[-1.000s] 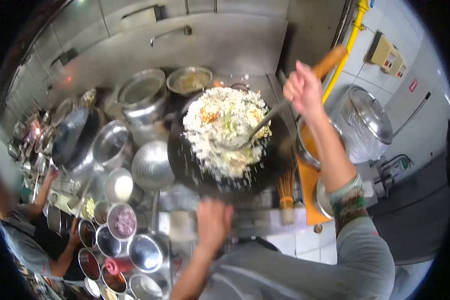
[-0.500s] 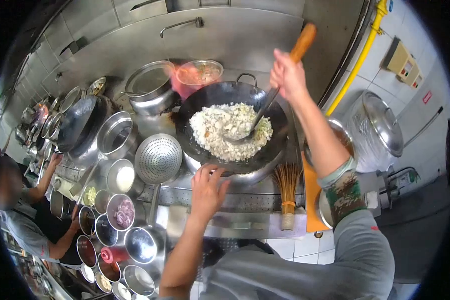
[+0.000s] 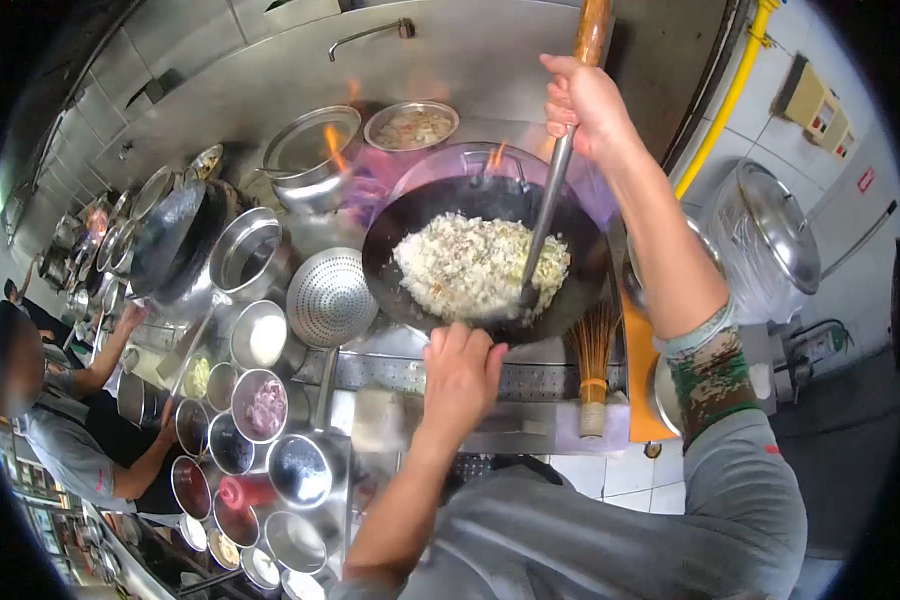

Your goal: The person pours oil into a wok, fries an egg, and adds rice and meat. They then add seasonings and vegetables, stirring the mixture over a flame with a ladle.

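My right hand (image 3: pixel 588 108) is closed around the ladle (image 3: pixel 550 190), just below its wooden handle. The ladle's bowl end is down in the fried rice (image 3: pixel 470 262), at the right side of the heap. This pale rice, with bits of green in it, lies in a black wok (image 3: pixel 390 215). At the wok's near edge my left hand (image 3: pixel 462 378) is closed over the rim, fingertips partly hidden. The wok's far side is raised, and flames show behind it.
Left of the wok are a perforated strainer (image 3: pixel 332 297), a lidded pot (image 3: pixel 315 150) and several ingredient bowls, one with chopped onion (image 3: pixel 267 408). A bamboo brush (image 3: pixel 594 385) stands at the right. A co-worker (image 3: pixel 80 430) in grey works at the far left.
My left hand has closed on the wok's near edge, and the wok has shifted and tilted. The ladle stands steeper, its bowl moved right and nearer. Flames behind the wok have spread.
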Available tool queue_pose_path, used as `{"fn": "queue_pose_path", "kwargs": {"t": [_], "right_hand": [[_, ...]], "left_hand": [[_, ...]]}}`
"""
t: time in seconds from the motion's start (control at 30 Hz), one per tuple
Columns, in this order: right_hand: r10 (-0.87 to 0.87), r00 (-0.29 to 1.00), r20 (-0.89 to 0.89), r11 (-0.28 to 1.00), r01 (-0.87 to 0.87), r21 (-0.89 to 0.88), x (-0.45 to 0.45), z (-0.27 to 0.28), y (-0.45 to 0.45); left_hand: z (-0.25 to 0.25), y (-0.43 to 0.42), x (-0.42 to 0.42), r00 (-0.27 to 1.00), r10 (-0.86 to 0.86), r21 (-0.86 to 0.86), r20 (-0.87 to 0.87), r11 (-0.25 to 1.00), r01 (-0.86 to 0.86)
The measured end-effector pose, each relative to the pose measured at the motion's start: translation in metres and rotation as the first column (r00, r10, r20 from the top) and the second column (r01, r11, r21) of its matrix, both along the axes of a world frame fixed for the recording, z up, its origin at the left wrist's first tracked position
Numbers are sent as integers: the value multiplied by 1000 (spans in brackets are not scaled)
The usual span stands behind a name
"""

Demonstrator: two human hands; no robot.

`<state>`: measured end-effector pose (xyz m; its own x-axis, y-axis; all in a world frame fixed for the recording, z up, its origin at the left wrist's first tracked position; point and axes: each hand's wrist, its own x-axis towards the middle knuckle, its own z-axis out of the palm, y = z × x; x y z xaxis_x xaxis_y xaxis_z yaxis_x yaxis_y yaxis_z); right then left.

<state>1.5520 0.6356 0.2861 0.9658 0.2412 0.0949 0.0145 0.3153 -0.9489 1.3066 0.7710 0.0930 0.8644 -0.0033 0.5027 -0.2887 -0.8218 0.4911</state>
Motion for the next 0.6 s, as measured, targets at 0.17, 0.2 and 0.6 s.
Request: {"fn": "queue_pose_path", "kwargs": {"t": [0.17,0.2,0.6], "right_hand": [[-271,941,202,963,264,61,-28,-33,0],[-231,943,240,969,202,140,-31,-36,-19],[-288,920,267,942,222,253,-16,-55,-23]], "left_hand": [[-69,-1,-27,994,46,149,-96,988,-32],[-64,-3,-49,995,18,101,-96,995,-9],[-58,16,54,1000,28,62,-8,998,-27]]}}
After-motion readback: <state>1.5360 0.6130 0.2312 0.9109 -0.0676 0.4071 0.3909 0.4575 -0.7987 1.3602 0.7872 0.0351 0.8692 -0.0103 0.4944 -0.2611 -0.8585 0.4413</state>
